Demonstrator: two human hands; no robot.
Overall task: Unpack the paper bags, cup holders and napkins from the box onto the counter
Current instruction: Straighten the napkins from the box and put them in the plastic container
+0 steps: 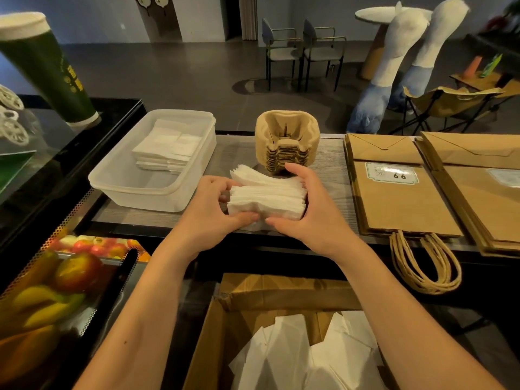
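A thick stack of white napkins (267,199) sits at the front of the grey counter (329,164). My left hand (213,209) grips its left side and my right hand (312,209) grips its right side, thumbs at the front edge. Just behind stands a stack of brown pulp cup holders (287,142). Two piles of flat brown paper bags (399,198) lie to the right, handles hanging over the edge. The open cardboard box (270,294) is below, near me, with white paper (306,358) inside.
A clear plastic tub (140,181) holding more napkins stands left of the stack. A tall green cup model (47,71) and a glass display case are far left. A printed fruit picture (56,280) lies at lower left. Chairs stand beyond the counter.
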